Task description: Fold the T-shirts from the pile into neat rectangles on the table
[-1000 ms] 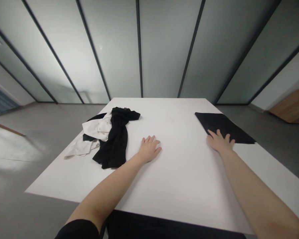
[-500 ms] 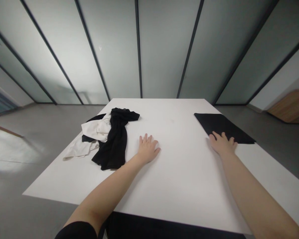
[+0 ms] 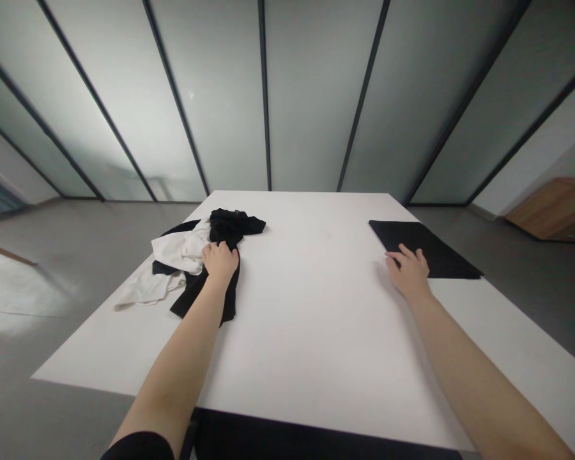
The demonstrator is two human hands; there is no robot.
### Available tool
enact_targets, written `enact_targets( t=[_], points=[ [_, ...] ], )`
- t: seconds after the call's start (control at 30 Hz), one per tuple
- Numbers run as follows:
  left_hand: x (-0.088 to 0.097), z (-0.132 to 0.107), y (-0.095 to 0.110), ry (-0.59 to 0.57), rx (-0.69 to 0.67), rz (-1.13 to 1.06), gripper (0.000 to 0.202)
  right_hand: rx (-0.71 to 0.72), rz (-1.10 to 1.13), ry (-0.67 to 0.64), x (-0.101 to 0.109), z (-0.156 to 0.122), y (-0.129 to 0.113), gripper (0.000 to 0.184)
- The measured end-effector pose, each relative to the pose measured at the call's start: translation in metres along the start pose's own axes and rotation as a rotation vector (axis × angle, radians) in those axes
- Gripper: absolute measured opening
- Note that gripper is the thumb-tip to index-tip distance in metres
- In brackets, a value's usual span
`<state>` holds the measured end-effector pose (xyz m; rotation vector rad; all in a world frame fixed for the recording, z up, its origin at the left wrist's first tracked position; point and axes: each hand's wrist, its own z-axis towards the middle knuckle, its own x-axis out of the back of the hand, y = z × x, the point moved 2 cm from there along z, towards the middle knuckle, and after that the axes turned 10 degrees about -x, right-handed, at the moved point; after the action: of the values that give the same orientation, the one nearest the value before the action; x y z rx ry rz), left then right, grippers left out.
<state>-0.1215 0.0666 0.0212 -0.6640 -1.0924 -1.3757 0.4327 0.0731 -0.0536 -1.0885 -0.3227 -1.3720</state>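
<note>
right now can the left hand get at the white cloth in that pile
Likely yes: the left hand rests on the black garment right beside the white cloth, whose top lies uncovered, so nothing seems to block it.

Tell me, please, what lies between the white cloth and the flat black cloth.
In the head view, a crumpled black garment with the left hand on it.

You are getting soft, bright light through the frosted glass wall [image 3: 316, 96], and it is pooling as pale glare on the gray floor [image 3: 14, 287] at the left. The white table [image 3: 306, 358] is glowing evenly, your right hand [image 3: 409, 273] is casting only a faint shadow, and the wide lens is bowing the frame's edges, which are turning slightly soft.
</note>
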Motion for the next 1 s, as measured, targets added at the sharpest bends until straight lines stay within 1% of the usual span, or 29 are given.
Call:
enact_targets(
  t=[0.03,0.1,0.2,0.27,0.3,0.33,0.37,0.4,0.43,0.47,0.5,0.57,0.6,0.63,0.67,0.73,0.77,0.8,0.83,0.87,0.9,0.93,1.0],
  points=[
    [-0.001,-0.001,0.003,-0.002,-0.042,-0.020,0.037,0.025,0.009,0.011,-0.001,0.000,0.000,0.042],
    [-0.001,-0.006,0.016,0.005,-0.131,-0.112,0.035,0.053,0.029,0.030,-0.002,0.001,0.002,0.039],
    [0.003,-0.019,0.049,-0.029,-0.320,-0.351,0.029,0.051,0.063,0.035,-0.001,0.001,0.003,0.035],
    [0.005,-0.033,0.073,-0.139,-0.514,-0.568,0.024,0.053,0.081,0.015,0.002,0.000,0.000,0.033],
    [0.005,-0.041,0.083,-0.222,-0.598,-0.697,0.027,0.066,0.091,-0.007,0.005,0.000,-0.002,0.033],
    [0.004,-0.048,0.091,-0.310,-0.641,-0.824,0.035,0.086,0.102,-0.035,0.008,-0.001,-0.006,0.032],
    [0.002,-0.054,0.097,-0.377,-0.649,-0.936,0.040,0.108,0.116,-0.067,0.011,-0.002,-0.010,0.032],
    [-0.002,-0.058,0.100,-0.412,-0.619,-1.021,0.041,0.129,0.131,-0.102,0.015,-0.003,-0.014,0.032],
    [-0.006,-0.060,0.101,-0.404,-0.565,-1.064,0.038,0.143,0.148,-0.135,0.018,-0.005,-0.018,0.032],
    [-0.011,-0.060,0.099,-0.355,-0.505,-1.057,0.034,0.143,0.168,-0.164,0.021,-0.006,-0.023,0.033],
    [-0.016,-0.059,0.097,-0.285,-0.456,-0.997,0.031,0.129,0.191,-0.192,0.024,-0.008,-0.027,0.034],
    [-0.026,-0.056,0.091,-0.154,-0.392,-0.760,0.032,0.086,0.250,-0.260,0.027,-0.012,-0.038,0.034],
    [-0.030,-0.054,0.088,-0.131,-0.371,-0.620,0.037,0.069,0.286,-0.301,0.028,-0.015,-0.044,0.034],
    [-0.034,-0.053,0.086,-0.140,-0.361,-0.501,0.044,0.062,0.325,-0.347,0.029,-0.019,-0.053,0.035],
    [-0.037,-0.052,0.085,-0.181,-0.369,-0.418,0.049,0.062,0.368,-0.397,0.029,-0.024,-0.063,0.036],
    [-0.040,-0.054,0.086,-0.289,-0.437,-0.373,0.048,0.050,0.467,-0.514,0.030,-0.037,-0.087,0.044],
    [-0.040,-0.055,0.088,-0.326,-0.494,-0.392,0.044,0.013,0.529,-0.584,0.029,-0.046,-0.101,0.054],
    [-0.038,-0.058,0.090,-0.336,-0.556,-0.418,0.040,-0.057,0.600,-0.669,0.027,-0.055,-0.115,0.070],
    [-0.035,-0.060,0.093,-0.321,-0.614,-0.438,0.036,-0.155,0.687,-0.749,0.026,-0.066,-0.128,0.087],
    [-0.032,-0.064,0.095,-0.294,-0.670,-0.447,0.033,-0.257,0.796,-0.817,0.023,-0.077,-0.141,0.101],
    [-0.028,-0.068,0.099,-0.264,-0.731,-0.444,0.032,-0.342,0.923,-0.857,0.021,-0.087,-0.153,0.107],
    [-0.024,-0.072,0.103,-0.240,-0.802,-0.432,0.031,-0.390,1.024,-0.911,0.019,-0.097,-0.164,0.108],
    [-0.017,-0.083,0.112,-0.221,-0.955,-0.407,0.029,-0.478,1.151,-0.990,0.013,-0.112,-0.177,0.099]
  ],
)
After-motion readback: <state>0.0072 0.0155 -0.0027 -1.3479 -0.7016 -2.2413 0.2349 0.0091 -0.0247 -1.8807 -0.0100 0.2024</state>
